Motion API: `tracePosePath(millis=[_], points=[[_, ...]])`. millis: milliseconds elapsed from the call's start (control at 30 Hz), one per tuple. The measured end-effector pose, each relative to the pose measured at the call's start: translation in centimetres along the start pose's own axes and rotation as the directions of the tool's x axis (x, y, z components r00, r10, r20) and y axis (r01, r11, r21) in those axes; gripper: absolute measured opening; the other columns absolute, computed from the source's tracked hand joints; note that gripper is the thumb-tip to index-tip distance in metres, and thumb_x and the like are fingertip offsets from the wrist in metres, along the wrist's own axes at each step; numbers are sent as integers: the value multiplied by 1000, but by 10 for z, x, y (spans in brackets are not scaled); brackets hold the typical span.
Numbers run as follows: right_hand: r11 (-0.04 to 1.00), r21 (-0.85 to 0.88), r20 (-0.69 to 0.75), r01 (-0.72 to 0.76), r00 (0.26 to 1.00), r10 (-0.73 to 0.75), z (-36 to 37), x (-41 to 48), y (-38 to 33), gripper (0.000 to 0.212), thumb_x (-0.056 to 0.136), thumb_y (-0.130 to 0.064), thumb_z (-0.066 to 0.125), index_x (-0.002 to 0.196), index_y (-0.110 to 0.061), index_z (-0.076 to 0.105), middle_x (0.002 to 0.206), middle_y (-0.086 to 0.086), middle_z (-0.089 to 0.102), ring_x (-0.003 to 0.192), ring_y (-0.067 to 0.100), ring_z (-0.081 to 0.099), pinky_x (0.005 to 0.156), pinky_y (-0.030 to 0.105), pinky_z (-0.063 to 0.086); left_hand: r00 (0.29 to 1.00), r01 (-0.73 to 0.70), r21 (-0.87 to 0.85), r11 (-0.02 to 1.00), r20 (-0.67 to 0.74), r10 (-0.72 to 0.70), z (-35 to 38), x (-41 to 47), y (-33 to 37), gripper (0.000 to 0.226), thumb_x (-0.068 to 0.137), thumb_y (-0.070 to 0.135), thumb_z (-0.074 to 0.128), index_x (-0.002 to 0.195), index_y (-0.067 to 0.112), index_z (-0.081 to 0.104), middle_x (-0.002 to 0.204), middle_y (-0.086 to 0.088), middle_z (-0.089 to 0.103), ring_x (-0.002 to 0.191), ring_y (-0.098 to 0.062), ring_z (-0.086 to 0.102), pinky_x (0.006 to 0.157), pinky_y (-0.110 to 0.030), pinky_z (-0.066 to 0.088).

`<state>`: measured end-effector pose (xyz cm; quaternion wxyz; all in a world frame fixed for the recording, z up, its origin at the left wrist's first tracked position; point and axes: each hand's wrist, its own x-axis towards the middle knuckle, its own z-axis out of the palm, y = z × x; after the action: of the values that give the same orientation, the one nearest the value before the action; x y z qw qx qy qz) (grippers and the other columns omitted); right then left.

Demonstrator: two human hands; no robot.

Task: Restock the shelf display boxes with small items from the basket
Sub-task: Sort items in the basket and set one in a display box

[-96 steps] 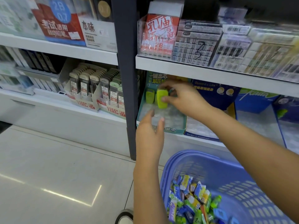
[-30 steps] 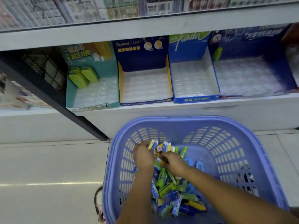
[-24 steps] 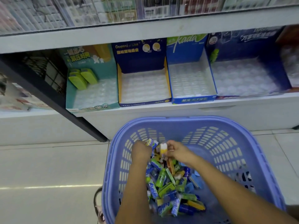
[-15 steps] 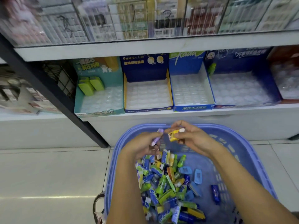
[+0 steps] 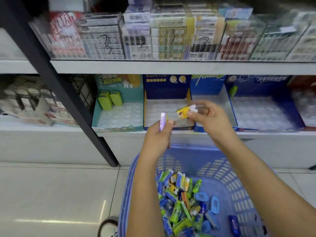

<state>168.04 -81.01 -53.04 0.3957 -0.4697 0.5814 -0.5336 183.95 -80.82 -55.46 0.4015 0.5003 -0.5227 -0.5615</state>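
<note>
Purple item (image 5: pixel 162 121), long axis upright with its tip toward the frame top, sits mid-frame, pinched by the curled left hand (image 5: pixel 159 135). Just right, the right hand (image 5: pixel 208 117) pinches a yellow item (image 5: pixel 183 112) lying level before the navy display box (image 5: pixel 166 86); the basket (image 5: pixel 222 161) sits below.

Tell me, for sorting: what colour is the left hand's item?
The item is purple, clearest in head view.
</note>
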Motion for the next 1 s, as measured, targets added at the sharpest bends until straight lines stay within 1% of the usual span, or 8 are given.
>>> tracePosePath(millis=[100, 267, 400, 600, 767, 833, 900, 1000], points=[[950, -268, -29, 161, 984, -175, 12, 38, -9, 27, 86, -10, 64, 110, -23, 65, 95, -7, 62, 80, 4, 59, 66, 5, 46, 986, -5, 45, 999, -168, 12, -12, 7, -5, 45, 96, 41, 44, 101, -1, 57, 59, 2, 33, 53, -16, 32, 61, -34, 33], [816, -471, 125, 335, 941, -315, 60, 86, -9, 22, 82, -6, 67, 103, -5, 62, 93, 6, 66, 82, 14, 59, 74, 23, 48, 979, 17, 69, 997, -204, -3, -26, 13, -17, 36, 98, 37, 42, 99, 8, 63, 60, 3, 43, 58, -17, 40, 67, -39, 38], [740, -516, 271, 432, 901, -337, 86, 101, 3, 16, 85, -5, 62, 101, -2, 62, 95, 10, 66, 88, 21, 62, 79, 30, 49, 982, 45, 99, 994, -187, -26, -28, 15, -24, 43, 97, 33, 46, 98, -7, 60, 65, -6, 42, 64, -23, 40, 67, -46, 43], [639, -586, 339, 498, 867, -364, 95, 110, 13, 19, 88, -10, 60, 103, 0, 62, 100, 15, 65, 92, 27, 61, 82, 37, 49, 988, 35, 28, 999, -151, -30, -31, 17, -26, 31, 97, 31, 48, 95, 3, 62, 68, -11, 37, 60, -21, 35, 62, -37, 37], [545, -670, 338, 504, 861, -380, 98, 112, 15, 18, 90, -13, 57, 98, 2, 64, 105, 20, 56, 93, 31, 57, 80, 34, 47, 987, 67, -33, 997, -144, -71, -33, 17, -28, 39, 97, 32, 47, 99, -4, 62, 58, -1, 39, 44, -10, 36, 53, -29, 39], [538, -686, 343, 490, 870, -355, 97, 112, 11, 19, 90, -13, 57, 101, 2, 64, 107, 19, 56, 95, 31, 57, 81, 32, 45, 986, 112, -132, 985, -109, -126, -34, 15, -25, 38, 99, 35, 45, 102, 4, 66, 50, 8, 37, 39, -6, 34, 49, -24, 37], [533, -718, 364, 448, 894, -261, 95, 115, 2, 23, 90, -13, 57, 109, -1, 63, 112, 19, 58, 101, 31, 57, 84, 31, 45, 978, 188, -353, 916, -19, -208, -36, 11, -20, 40, 100, 39, 41, 104, 8, 67, 50, 9, 32, 39, -5, 28, 41, -19, 30], [477, -770, 403, 425, 902, -153, 93, 111, -14, 30, 90, -13, 55, 117, -1, 62, 120, 19, 57, 110, 32, 54, 90, 34, 44, 963, 265, -690, 674, 149, -227, -41, 5, -10, 43, 100, 36, 36, 100, 4, 64, 50, 7, 29, 37, -5, 23, 33, -16, 24]])
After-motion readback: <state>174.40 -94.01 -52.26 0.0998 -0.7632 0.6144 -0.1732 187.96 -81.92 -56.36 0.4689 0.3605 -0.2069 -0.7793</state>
